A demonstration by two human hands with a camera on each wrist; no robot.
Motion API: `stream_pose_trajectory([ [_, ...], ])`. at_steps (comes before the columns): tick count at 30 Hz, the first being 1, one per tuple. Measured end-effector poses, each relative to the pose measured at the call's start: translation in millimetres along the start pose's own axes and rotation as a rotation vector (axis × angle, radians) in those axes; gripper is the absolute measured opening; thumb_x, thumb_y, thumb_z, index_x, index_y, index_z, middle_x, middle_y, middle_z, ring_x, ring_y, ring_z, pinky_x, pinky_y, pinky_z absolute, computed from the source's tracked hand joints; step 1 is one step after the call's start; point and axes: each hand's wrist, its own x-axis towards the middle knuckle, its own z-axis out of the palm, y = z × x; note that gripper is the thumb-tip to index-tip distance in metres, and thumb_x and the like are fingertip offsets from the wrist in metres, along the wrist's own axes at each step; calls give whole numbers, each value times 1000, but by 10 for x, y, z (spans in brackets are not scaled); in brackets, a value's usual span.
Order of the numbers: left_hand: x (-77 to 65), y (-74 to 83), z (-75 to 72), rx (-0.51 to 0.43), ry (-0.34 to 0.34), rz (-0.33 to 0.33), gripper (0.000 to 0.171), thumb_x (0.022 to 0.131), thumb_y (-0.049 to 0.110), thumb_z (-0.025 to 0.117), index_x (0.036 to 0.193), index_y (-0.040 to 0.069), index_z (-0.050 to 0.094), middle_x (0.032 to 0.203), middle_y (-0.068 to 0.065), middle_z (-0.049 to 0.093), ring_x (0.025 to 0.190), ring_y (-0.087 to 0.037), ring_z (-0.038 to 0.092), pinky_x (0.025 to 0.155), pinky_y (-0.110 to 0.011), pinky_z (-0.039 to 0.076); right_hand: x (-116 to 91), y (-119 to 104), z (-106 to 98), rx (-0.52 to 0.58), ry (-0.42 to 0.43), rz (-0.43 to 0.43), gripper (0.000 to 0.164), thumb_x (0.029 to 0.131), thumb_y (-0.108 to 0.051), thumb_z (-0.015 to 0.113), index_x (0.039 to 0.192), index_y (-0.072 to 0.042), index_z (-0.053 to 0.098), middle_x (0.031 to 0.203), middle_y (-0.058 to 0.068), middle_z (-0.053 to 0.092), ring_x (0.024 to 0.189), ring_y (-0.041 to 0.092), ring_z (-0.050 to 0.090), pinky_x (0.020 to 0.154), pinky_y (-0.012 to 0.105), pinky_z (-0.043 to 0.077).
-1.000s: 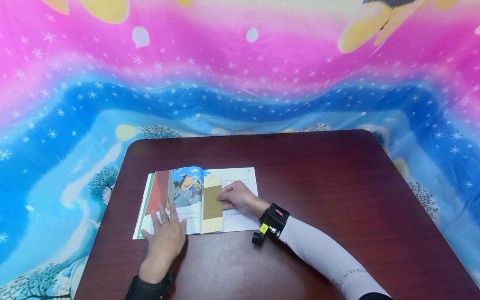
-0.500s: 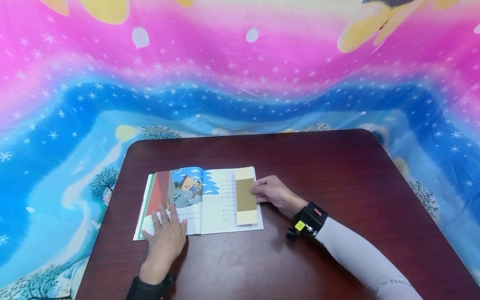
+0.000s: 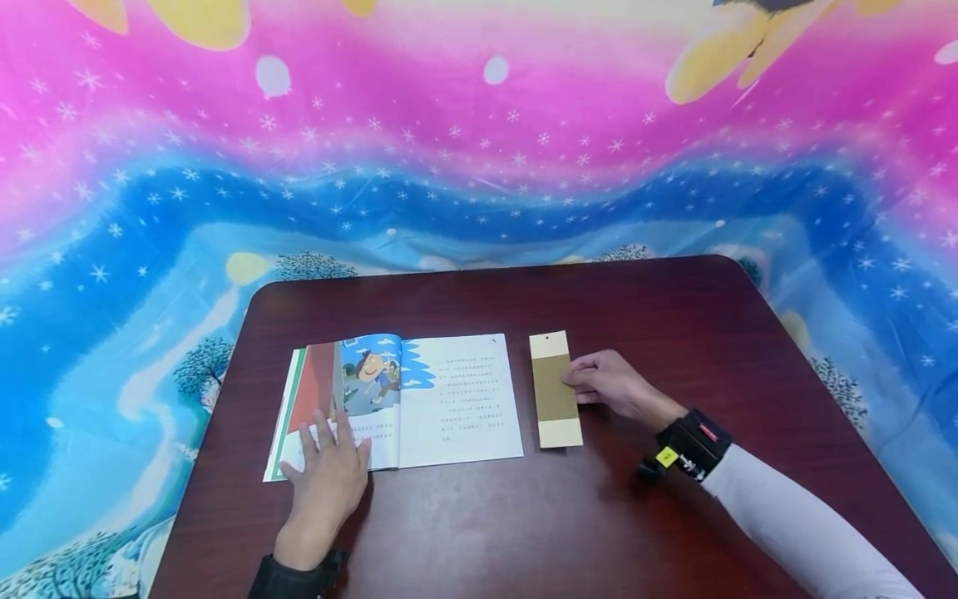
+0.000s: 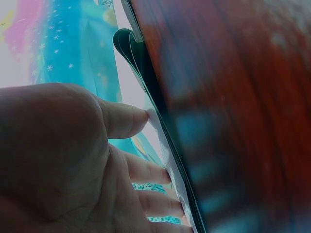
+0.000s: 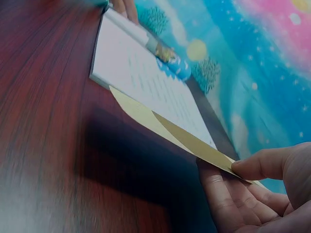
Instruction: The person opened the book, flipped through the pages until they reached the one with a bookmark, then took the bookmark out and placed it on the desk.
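An open picture book lies on the table, a cartoon child on its left page and printed text on its right. My left hand rests on the lower left page, fingers spread and straight; in the left wrist view its thumb and fingertips press the paper. To the right of the book, my right hand pinches a bookmark by its right edge. The bookmark is cream with a wide gold-brown band and a small hole at the top. In the right wrist view the bookmark bows slightly above the table, thumb on top and fingers underneath.
The dark red-brown wooden table has rounded far corners. Behind it hangs a pink and blue cloth printed with snowflakes and trees. A black strap with a small camera sits on the right wrist.
My right hand has drawn the bookmark rightward from beside the book's spine, across the right page and off past its edge. My left hand stays on the left page.
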Motion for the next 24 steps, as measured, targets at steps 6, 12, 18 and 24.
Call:
stream_pose_trajectory([
  [6, -1, 4, -11, -1, 4, 0, 73, 100, 35, 45, 151, -13, 22, 153, -42, 15, 137, -62, 10, 85, -87, 13, -50, 58, -125, -43, 8, 9, 35, 89, -10, 67, 114, 14, 63, 90, 7, 73, 80, 14, 68, 71, 31, 59],
  [12, -6, 3, -10, -5, 0, -1, 73, 100, 35, 45, 151, -12, 22, 153, -42, 15, 137, -62, 11, 85, -87, 13, -50, 103, -162, -57, 28, 26, 32, 89, -9, 67, 111, 14, 63, 89, 8, 72, 79, 16, 68, 71, 31, 59],
  [18, 4, -8, 15, -5, 12, 5, 74, 100, 35, 47, 151, -12, 23, 153, -42, 15, 136, -63, 11, 85, -87, 13, -66, 124, -201, -97, 45, 13, 34, 94, -10, 61, 117, 15, 62, 95, 12, 70, 81, 19, 69, 76, 34, 59],
  [24, 3, -12, 18, 1, 20, 8, 73, 99, 35, 48, 150, -12, 24, 152, -42, 17, 136, -63, 13, 85, -87, 14, -107, 136, -270, -109, 45, -7, 34, 97, -9, 56, 120, 15, 60, 100, 23, 71, 86, 26, 71, 78, 38, 58],
])
